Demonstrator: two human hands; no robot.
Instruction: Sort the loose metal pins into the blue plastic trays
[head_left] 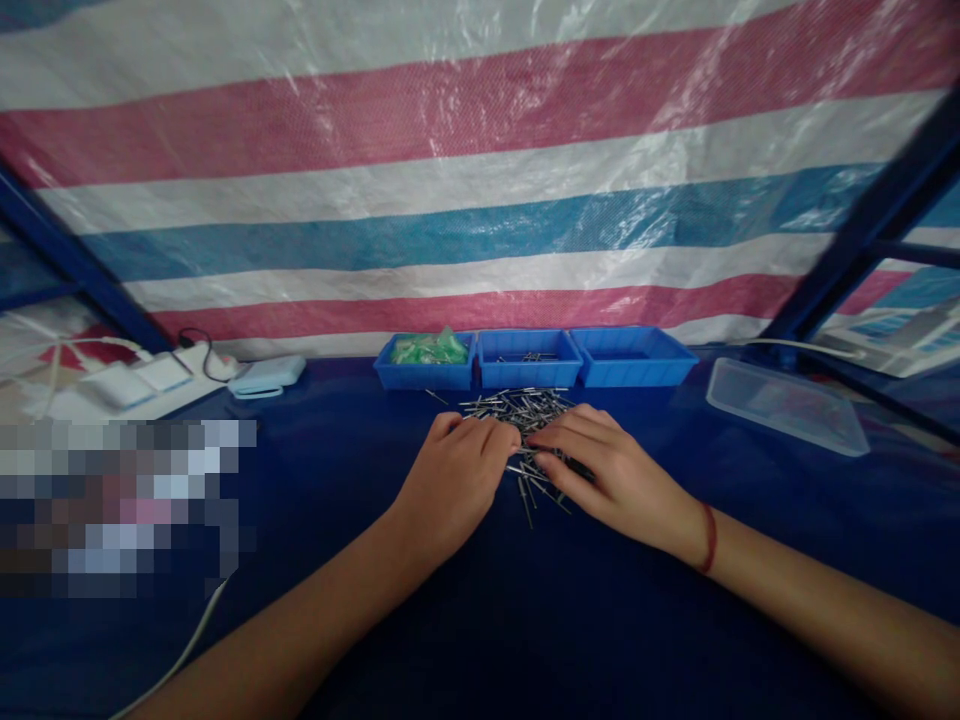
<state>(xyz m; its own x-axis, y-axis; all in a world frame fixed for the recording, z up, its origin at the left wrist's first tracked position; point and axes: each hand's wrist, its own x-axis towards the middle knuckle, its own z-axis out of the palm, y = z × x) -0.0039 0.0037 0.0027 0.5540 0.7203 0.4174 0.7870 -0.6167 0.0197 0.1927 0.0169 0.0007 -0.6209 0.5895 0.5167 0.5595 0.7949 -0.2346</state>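
Observation:
A loose pile of silvery pop rivets (517, 404), with long thin pins, lies on the blue tabletop below the row of bins. My left hand (465, 470) is at the pile's left side with its fingers curled closed. What lies inside its fingers is hidden. From the right, my right hand (600, 460) reaches over the pile, its fingers stretched out and the thumb apart, touching the rivets. Several rivets stick out toward me below the fingertips. Behind the pile, the middle blue bin (529, 373) has a few rivets in it.
The left blue bin (424, 378) contains a green plastic bag (429, 348); another blue bin (637, 372) stands at right. A clear plastic lid (784, 408) lies farther right. Power strip (142, 385), light-blue case (268, 377) and a cable (184, 650) are at left. A striped sheet (465, 240) hangs behind.

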